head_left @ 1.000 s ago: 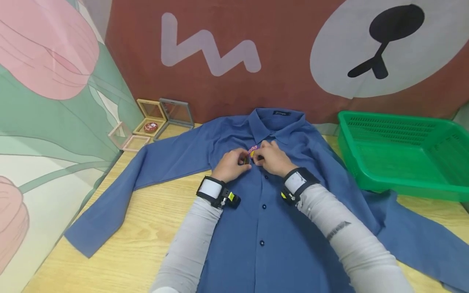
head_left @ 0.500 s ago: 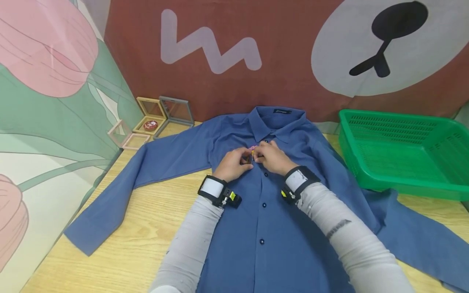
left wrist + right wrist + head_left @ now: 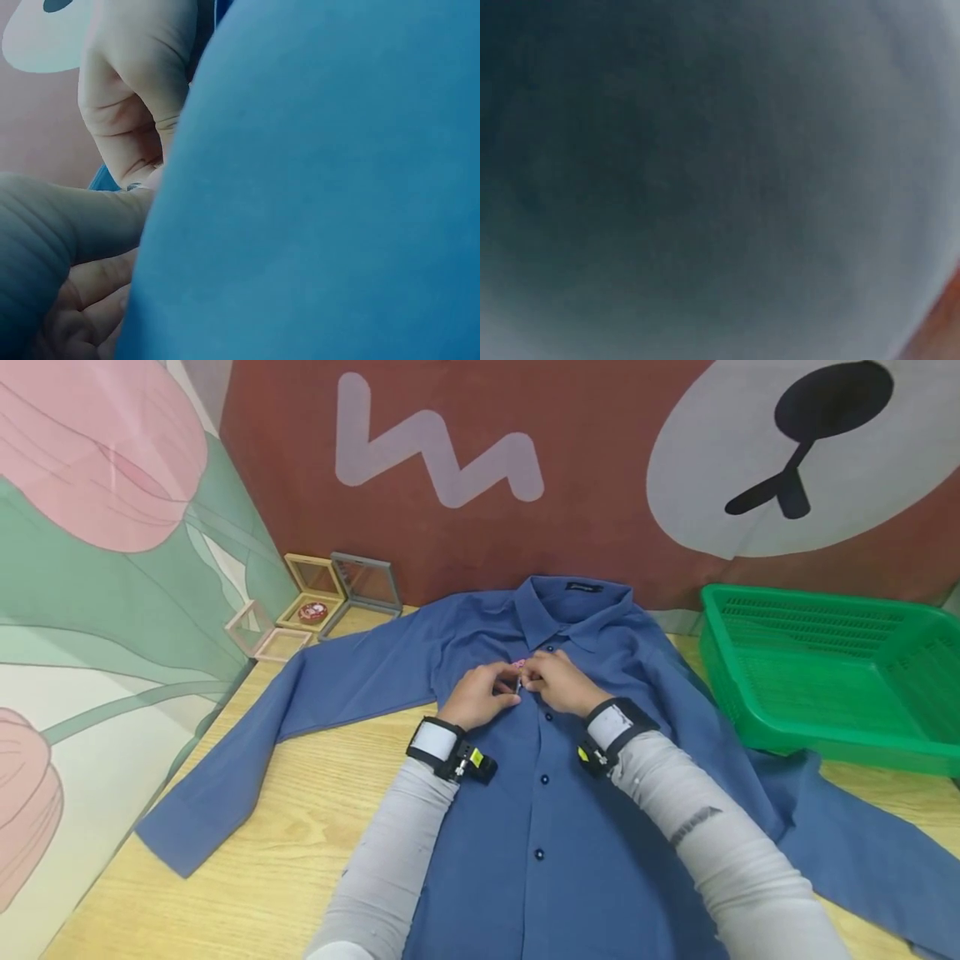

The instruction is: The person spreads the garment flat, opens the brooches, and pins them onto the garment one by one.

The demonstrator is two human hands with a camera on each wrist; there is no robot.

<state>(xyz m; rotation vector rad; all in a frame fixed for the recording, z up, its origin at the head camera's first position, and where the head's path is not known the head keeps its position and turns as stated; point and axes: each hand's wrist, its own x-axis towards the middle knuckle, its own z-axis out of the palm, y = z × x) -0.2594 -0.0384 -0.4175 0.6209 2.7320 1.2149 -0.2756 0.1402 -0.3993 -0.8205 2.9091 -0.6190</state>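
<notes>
A blue button-up shirt lies face up on the table, collar at the back and sleeves spread. Over its chest, beside the button placket, both hands meet at a small pink badge. My left hand pinches it from the left with thumb and fingers. From the right, the curled fingers of my right hand pinch its near side. Fingers cover most of the badge. In the left wrist view, shirt cloth hides much of the left hand; the right hand bends down to meet it. The right wrist view is a dark blur.
A green plastic basket stands at the back right, by the shirt's right-side sleeve. Small open display cases stand at the back left: a yellow one holding a round red badge, a grey one and a pink one.
Between the fingertips the badge has turned, so less of its pink and yellow face shows. Both hands stay at nearly the same spot on the shirt.
</notes>
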